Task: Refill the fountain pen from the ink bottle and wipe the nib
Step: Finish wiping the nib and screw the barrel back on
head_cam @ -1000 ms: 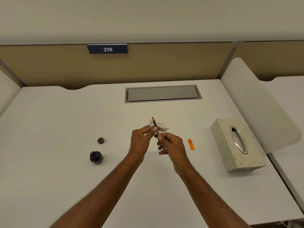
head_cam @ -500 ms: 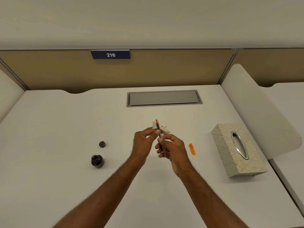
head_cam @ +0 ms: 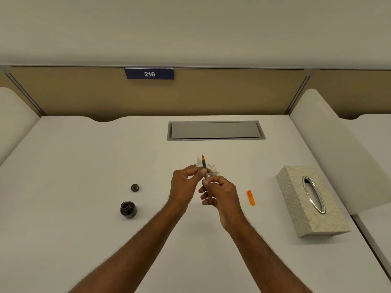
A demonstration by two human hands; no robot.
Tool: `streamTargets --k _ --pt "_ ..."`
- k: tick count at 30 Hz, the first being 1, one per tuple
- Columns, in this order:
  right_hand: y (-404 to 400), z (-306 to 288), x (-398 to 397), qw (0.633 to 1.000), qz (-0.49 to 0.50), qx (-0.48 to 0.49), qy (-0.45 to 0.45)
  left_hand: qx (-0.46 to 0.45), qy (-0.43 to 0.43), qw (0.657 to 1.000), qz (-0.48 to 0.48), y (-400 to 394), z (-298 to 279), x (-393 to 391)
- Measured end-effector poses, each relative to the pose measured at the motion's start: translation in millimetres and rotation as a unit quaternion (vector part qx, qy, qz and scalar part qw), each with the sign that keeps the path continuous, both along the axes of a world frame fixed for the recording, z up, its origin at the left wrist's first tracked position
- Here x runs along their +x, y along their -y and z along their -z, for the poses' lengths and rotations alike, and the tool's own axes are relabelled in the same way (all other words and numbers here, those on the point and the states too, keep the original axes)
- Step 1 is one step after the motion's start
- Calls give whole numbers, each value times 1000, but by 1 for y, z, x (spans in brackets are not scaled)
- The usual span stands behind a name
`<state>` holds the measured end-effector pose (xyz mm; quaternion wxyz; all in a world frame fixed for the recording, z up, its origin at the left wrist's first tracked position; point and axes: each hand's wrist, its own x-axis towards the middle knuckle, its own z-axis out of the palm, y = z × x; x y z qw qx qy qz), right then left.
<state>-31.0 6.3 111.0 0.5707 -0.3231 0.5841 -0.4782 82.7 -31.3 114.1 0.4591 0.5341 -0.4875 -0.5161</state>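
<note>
The fountain pen (head_cam: 204, 164) points up and away, its dark nib and orange collar above my fingers. My right hand (head_cam: 220, 192) grips the lower barrel. My left hand (head_cam: 186, 182) pinches a crumpled white tissue (head_cam: 212, 168) against the barrel just below the collar. The open ink bottle (head_cam: 128, 209) stands on the white desk (head_cam: 84, 166) to the left, with its small round lid (head_cam: 135, 187) lying just beyond it. An orange pen cap (head_cam: 251, 197) lies on the desk to the right of my right hand.
A patterned tissue box (head_cam: 296, 206) with an oval metal-rimmed slot sits at the right. A grey cable hatch (head_cam: 215, 130) is set into the desk behind my hands. Tan partition panels with a "216" sign (head_cam: 149, 74) close the back; curved white dividers flank both sides.
My head has tilted down a little, so the whole scene sits lower in the frame. Both hands keep the same hold on the pen and tissue; the pen has barely shifted.
</note>
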Motion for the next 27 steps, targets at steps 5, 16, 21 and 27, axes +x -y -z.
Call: streamTargets --k 5,16,21,27 --pt "5 -3 2 1000 -17 5 -9 5 5 1000 -5 4 -4 2" --pt "12 -7 -7 999 1 -25 -36 -16 4 1000 -3 12 -7 -1" --pt "17 -7 -8 999 -9 -3 -32 -12 6 1000 -8 16 -7 -2" --pt "23 -9 -6 1000 -11 3 -15 -12 10 1000 -20 22 -11 -3"
